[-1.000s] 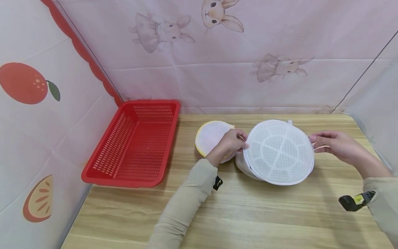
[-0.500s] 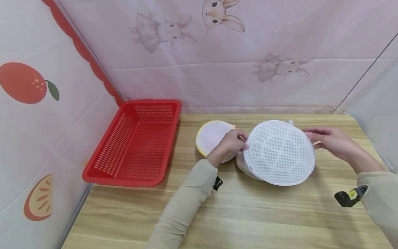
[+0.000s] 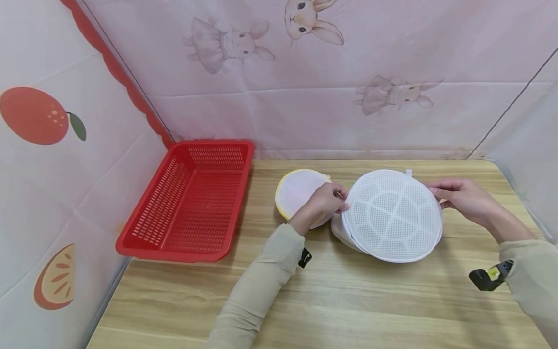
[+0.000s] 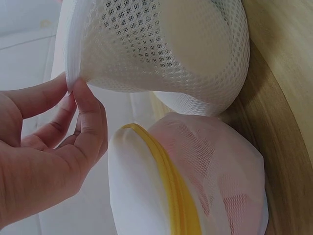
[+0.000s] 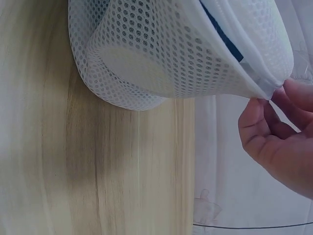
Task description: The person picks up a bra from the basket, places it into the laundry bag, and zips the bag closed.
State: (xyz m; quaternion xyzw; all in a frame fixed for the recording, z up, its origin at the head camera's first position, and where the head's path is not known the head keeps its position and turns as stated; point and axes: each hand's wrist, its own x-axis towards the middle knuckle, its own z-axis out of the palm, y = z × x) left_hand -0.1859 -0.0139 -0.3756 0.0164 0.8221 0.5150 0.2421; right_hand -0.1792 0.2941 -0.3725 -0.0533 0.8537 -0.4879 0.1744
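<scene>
A round white mesh laundry bag point(image 3: 392, 218) with a stiff honeycomb side stands on the table, its round lid tilted toward me. Thumb and fingers of my left hand point(image 3: 323, 199) pinch the lid's left rim. On the opposite side my right hand point(image 3: 466, 198) pinches the rim at the zipper. The right wrist view shows a dark gap point(image 5: 226, 33) along part of the zipper, beside the pinched spot point(image 5: 274, 90). Left of this bag, partly behind my left forearm, sits a smaller white mesh bag point(image 4: 220, 171) with a yellow zipper band and pinkish sides.
A red plastic basket point(image 3: 237, 213) with slotted walls stands on the left of the wood-grain table point(image 3: 348, 305). Printed cloth walls point(image 3: 305, 116) enclose the table at the back and sides. Black wrist cameras point(image 3: 486, 279) sit at the sleeves.
My right hand has moved slightly left and back along the rim, its fingers closing into a pinch. The left hand stays at its place, and the large bag has barely shifted.
</scene>
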